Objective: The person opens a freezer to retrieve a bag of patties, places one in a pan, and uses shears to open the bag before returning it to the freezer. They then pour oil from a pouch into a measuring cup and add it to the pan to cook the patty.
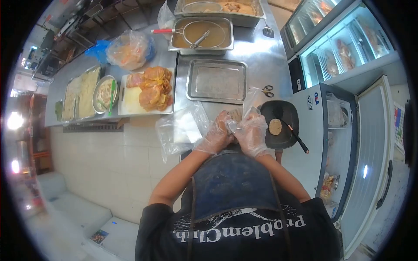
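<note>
Two hands [253, 133], seemingly one bag [250, 102]

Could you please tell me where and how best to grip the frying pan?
The frying pan is probably best gripped by its brown handle from the wearer's side: that handle juts toward the wearer, apart from the black-handled utensil overhanging the rim.

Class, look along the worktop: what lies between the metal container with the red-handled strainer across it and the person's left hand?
In the head view, a shallow metal tray lies between the metal container and the left hand.
</note>
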`<state>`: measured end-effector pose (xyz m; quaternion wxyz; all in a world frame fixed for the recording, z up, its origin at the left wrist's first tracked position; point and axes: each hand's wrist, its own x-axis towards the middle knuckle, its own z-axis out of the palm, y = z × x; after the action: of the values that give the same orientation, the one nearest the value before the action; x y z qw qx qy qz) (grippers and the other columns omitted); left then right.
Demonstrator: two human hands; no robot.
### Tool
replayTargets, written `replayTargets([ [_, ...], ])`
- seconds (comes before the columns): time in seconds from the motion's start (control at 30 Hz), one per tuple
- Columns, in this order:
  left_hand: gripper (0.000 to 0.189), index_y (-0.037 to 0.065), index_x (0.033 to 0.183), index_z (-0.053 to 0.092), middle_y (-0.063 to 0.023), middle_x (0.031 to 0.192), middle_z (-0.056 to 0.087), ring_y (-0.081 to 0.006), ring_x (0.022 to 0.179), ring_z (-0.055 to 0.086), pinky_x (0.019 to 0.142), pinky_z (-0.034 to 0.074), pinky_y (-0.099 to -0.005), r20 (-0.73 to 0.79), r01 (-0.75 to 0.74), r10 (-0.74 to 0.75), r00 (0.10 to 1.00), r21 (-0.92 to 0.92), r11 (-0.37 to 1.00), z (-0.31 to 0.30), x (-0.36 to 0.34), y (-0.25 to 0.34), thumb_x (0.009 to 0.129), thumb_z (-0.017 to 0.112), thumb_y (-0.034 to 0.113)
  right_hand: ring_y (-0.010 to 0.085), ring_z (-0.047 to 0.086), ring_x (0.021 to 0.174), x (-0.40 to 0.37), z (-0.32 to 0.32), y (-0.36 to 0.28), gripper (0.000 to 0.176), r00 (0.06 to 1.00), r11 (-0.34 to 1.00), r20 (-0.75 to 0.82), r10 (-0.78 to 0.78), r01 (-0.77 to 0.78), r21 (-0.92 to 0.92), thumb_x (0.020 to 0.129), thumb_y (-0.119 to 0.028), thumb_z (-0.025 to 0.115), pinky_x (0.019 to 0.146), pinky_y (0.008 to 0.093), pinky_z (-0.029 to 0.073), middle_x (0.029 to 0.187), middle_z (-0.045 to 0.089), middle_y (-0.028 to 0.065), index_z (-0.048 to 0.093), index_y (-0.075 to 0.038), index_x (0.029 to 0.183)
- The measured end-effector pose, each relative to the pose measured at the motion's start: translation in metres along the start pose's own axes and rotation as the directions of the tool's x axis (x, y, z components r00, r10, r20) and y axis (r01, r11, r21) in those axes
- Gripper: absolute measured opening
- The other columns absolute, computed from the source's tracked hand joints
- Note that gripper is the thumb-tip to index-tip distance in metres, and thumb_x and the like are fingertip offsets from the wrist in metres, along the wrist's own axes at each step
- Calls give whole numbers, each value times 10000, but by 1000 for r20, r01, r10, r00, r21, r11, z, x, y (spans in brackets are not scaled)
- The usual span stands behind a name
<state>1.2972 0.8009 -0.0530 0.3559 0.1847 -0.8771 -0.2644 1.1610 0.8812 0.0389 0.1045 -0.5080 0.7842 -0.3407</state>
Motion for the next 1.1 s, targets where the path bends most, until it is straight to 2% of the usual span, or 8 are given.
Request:
replayTargets([
  [0.07,757,2,1350,337,-241,1198,553,-442,1019,639,910,535,-509,80,-115,115,990,7,993,-5,7,-2,820,867,109,398,626,855,-8,7,2,444,997,1000,-73,13,-14,-20,763,-395,903,798,483,493,851,662,181,670,-17,768],
  [0.13,662,7,1306,392,-248,1193,557,-461,1002,627,901,539,-519,226,147,-78,971,-307,941,0,8,-11,822,839,73,396,624,838,-6,9,-6,446,988,999,-155,21,-28,-40,753,-394,910,783,481,493,847,660,172,666,-21,781],
  [0.23,602,28,1352,491,-245,1248,578,-457,1197,599,982,510,-501,137,176,-144,980,-264,948,1,0,-15,831,789,70,390,623,826,-9,12,-21,437,948,956,-154,278,-258,140,760,-405,900,838,479,480,839,645,156,662,-38,787],
  [0.33,662,22,1393,465,-240,1273,570,-440,1208,603,986,517,-497,271,339,-264,926,-281,898,-4,5,-20,833,809,106,370,631,921,-8,28,-11,491,957,958,-165,239,-260,-118,777,-494,861,965,512,444,894,671,161,681,-42,839],
  [0.53,738,25,1386,448,-303,1330,508,-538,1227,546,1130,427,-568,249,-153,195,949,-175,973,4,-6,-41,769,846,97,347,578,1128,-20,47,-15,612,948,811,-282,144,-276,-515,863,-627,714,1062,657,344,1046,710,139,745,-32,1001],
  [0.67,758,18,1420,438,-312,1386,472,-548,1290,500,1188,347,-604,208,-67,154,966,-374,925,13,-19,-51,767,818,78,342,598,1059,-27,54,-10,619,917,736,-158,366,-389,-555,859,-639,707,1045,625,363,1033,708,141,745,-35,985],
  [0.87,563,20,1341,505,-303,1411,481,-506,1307,528,1110,453,-515,441,180,21,897,-409,895,-45,25,-29,844,758,103,368,634,935,-36,69,-8,501,792,879,-503,347,-461,-119,735,-499,868,871,471,479,925,692,167,706,-36,835],
  [1.1,290,52,1194,621,-234,1287,626,-457,1184,623,1002,502,-512,441,72,106,891,-368,927,-55,55,-33,917,693,97,372,678,799,-23,32,-22,344,857,897,-461,230,-370,-240,751,-356,841,726,477,505,820,697,156,727,-37,805],
])
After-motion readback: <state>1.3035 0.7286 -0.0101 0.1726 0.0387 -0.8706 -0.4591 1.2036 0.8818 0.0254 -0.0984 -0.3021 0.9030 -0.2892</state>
